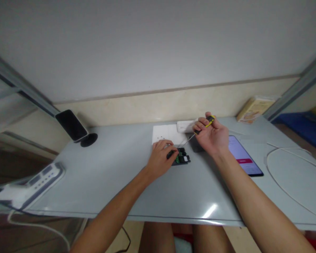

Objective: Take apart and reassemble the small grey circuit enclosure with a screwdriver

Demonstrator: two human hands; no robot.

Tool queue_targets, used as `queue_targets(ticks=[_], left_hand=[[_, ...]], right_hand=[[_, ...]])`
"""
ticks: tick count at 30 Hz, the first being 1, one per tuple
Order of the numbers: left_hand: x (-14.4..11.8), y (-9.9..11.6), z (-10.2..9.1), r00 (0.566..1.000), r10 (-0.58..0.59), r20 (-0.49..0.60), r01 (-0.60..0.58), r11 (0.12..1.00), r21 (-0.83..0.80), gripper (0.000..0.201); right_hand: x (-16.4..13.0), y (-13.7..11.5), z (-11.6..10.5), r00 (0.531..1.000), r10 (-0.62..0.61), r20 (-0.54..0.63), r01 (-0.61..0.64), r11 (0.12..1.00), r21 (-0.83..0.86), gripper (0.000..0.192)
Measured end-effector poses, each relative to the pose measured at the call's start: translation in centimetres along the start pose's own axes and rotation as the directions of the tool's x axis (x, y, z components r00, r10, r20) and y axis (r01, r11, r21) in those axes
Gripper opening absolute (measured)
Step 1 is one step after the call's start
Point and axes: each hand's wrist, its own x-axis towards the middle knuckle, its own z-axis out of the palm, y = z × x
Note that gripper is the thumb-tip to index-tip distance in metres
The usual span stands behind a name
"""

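While my right hand (213, 135) is turned palm up with its fingers curled around the black-and-yellow handle of a screwdriver (190, 139), its thin shaft slants down to the left toward the green circuit board of a small black device (184, 160); whether the tip touches, I can't tell. My left hand (162, 156) lies over the left part of that device, fingers bent and thumb drawn in close, a dark piece showing between them, though I can't make out whether I'm pinching it or only steadying it. The device sits on the tabletop (102, 182) between my hands, just in front of a white sheet (168, 131) with a few small dark specks on it. A dark box-like thing (196, 144) stands right beside it, partly below my right hand, so room is tight there, and a lit tablet (242, 154) lies close along my right forearm, with a loose white cable (272, 172) beyond. To the left I have far more room: bare surface runs out to the white power strip (39, 182) and the phone (71, 124) on its stand, and another open stretch reaches from the device to the near edge, over which both my forearms cross
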Motion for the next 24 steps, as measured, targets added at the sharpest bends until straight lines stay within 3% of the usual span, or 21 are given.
queue_targets(ticks=[5,10,13,18,24], left_hand=[[2.7,-0.8,-0.8,0.998,-0.045,-0.033,0.048,0.995,0.085,0.012],[7.1,-2.5,-0.2,0.99,-0.046,0.132,0.021,0.982,0.186,0.015],[8.2,-3.5,0.5,0.978,-0.072,0.195,0.039,0.985,0.168,0.013],[6.9,-4.6,0.0,0.995,-0.059,0.079,0.052,0.994,0.097,0.026],[3.3,-5.1,-1.7,0.998,0.062,-0.017,-0.063,0.996,-0.069,0.035]], right_hand=[[0.7,-0.4,-2.1,0.999,-0.049,-0.008,0.05,0.994,0.097,0.015],[1.0,0.1,-2.8,1.0,0.01,-0.024,-0.006,0.986,0.169,0.012],[1.1,0.6,-2.8,0.998,0.054,-0.037,-0.045,0.979,0.197,0.015],[1.1,1.6,-2.2,0.995,0.078,-0.062,-0.063,0.973,0.222,0.027],[-0.5,3.8,0.1,0.996,0.088,0.023,-0.089,0.995,0.052,0.033]])
